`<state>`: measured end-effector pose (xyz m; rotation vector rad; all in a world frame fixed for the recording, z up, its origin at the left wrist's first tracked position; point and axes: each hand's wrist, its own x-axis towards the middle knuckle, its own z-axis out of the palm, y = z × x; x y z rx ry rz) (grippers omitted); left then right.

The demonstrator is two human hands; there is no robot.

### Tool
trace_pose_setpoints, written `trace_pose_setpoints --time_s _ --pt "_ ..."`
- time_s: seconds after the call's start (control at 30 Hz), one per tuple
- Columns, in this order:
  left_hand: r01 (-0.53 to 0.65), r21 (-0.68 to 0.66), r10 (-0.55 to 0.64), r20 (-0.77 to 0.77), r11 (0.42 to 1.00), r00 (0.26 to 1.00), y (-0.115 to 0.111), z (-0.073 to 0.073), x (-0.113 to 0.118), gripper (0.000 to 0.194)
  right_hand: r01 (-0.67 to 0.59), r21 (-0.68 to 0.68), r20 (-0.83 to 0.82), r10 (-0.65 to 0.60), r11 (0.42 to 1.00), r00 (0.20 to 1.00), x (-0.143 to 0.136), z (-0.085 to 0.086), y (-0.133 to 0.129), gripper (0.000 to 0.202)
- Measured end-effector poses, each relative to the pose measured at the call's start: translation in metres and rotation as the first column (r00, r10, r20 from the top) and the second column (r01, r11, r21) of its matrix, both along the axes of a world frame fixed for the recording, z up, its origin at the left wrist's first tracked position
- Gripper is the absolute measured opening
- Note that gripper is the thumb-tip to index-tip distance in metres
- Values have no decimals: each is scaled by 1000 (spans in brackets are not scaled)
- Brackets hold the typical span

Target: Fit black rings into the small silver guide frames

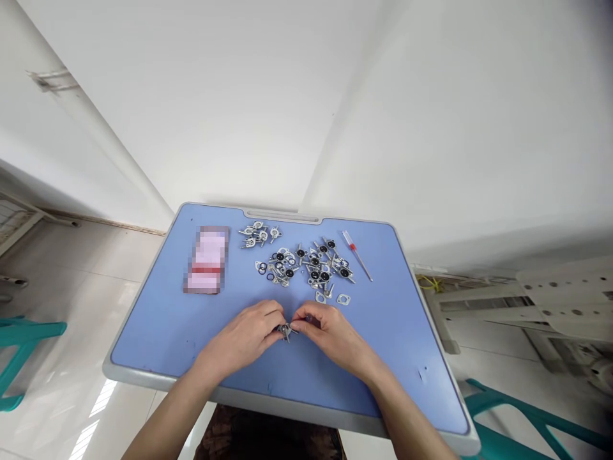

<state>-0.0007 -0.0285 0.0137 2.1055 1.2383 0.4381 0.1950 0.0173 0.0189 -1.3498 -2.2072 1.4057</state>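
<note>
My left hand (251, 329) is closed, its fingertips gripping a small metal fitting with thin pipe stubs (286, 331) just above the blue table. From the other side my right hand (330, 329) pinches at the same fitting; whether a separate small piece sits in those fingers is hidden. Beyond my hands lies a loose pile of similar metal fittings with black round caps (315, 262), mixed with flat metal plates and black rings. One flat oval plate with a hole (343, 294) lies close to my right hand. Several fittings without black caps (262, 236) form a group farther back.
A screwdriver with a clear and red handle (357, 254) lies right of the pile. A blurred-out phone-like rectangle (207, 259) lies at the left. The table (158, 319) has a grey raised rim and stands against a white wall. Green stools (29, 332) stand on both sides.
</note>
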Motion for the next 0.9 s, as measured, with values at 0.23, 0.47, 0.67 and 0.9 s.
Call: trace_pose_setpoints --time_s 0.23,0.47,0.67,0.9 --pt "-1 12 1 -3 1000 1000 0 0 0 8 9 -43 -23 -10 999 1000 -2 -3 0 18" --pt "3 29 -3 -8 1000 1000 1 -2 0 9 5 -8 -16 -6 1000 1000 -6 -1 1 17" --pt "1 25 -1 -1 1000 1000 1 -1 -1 9 20 -29 -24 -21 999 999 -4 1 2 17" --pt "-7 26 7 2 1000 1000 1 0 -1 8 28 -40 -22 -29 999 999 -5 0 0 12"
